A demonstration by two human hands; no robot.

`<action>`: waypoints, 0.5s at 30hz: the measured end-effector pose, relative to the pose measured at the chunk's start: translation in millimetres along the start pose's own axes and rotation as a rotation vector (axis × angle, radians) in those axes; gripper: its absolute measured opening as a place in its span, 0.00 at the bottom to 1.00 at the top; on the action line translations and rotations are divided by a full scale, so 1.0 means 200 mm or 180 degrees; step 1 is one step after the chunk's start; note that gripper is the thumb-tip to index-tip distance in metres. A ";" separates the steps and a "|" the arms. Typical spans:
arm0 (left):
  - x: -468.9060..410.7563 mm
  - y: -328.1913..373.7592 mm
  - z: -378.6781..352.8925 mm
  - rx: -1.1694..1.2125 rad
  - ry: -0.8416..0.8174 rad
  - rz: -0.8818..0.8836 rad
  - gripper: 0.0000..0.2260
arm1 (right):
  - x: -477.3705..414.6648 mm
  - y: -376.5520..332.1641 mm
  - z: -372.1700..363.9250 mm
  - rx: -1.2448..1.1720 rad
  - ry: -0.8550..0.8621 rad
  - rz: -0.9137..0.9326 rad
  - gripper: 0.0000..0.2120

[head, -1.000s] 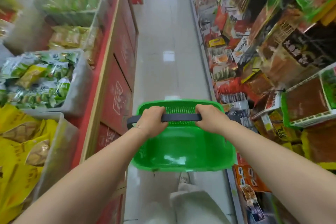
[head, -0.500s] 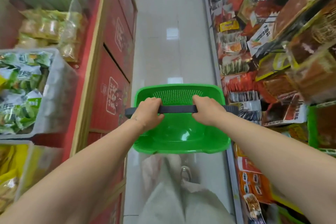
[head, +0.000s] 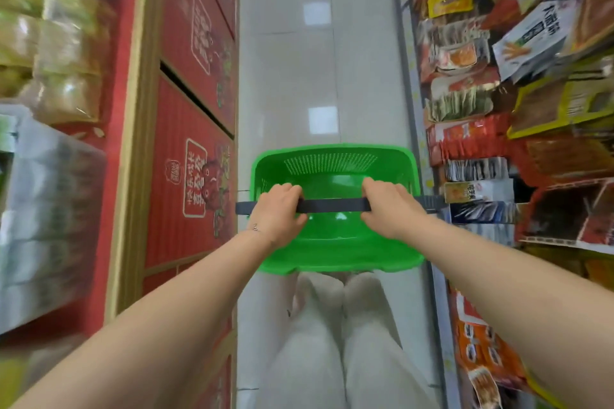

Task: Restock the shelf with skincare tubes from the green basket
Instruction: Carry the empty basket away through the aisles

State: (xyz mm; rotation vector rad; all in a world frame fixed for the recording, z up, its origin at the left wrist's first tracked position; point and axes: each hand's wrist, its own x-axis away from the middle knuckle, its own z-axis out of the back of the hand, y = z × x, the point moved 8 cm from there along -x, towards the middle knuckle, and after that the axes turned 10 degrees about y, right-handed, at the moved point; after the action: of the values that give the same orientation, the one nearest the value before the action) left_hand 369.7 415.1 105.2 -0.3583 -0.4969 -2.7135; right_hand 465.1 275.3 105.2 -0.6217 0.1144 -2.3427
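Note:
A green plastic basket (head: pixel 332 256) hangs in front of me over the aisle floor, held by its dark handle bar (head: pixel 332 205). My left hand (head: pixel 279 209) grips the bar's left part and my right hand (head: pixel 388 209) grips its right part. The basket's inside shows bare green plastic; no skincare tubes are in view.
A narrow tiled aisle (head: pixel 319 76) runs ahead. Red cartons (head: pixel 192 149) and bins of bagged snacks (head: pixel 50 60) line the left side. Shelves of hanging snack packets (head: pixel 481 109) line the right. My light-trousered legs (head: pixel 339 342) are below the basket.
The view has moved forward along the aisle; the left bins and right shelves have slid past. Both hands keep the same grip on the handle.

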 end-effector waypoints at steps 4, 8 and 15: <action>-0.12 -0.07 -0.14 -0.0009 -0.0069 0.0148 0.08 | -0.14 0.05 -0.10 0.0050 0.0129 0.0072 0.09; -0.24 -0.10 -0.29 -0.0067 -0.0200 0.0112 0.08 | -0.27 0.12 -0.24 0.0001 0.0024 0.0063 0.09; -0.37 -0.19 -0.50 -0.0145 -0.0324 0.0080 0.07 | -0.43 0.18 -0.48 -0.0043 -0.0193 0.0040 0.09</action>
State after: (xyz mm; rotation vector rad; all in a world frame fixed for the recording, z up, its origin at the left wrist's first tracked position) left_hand 403.8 432.9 -20.4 -0.5134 -0.4554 -2.6958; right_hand 498.0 295.5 -22.5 -0.6961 0.1065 -2.3105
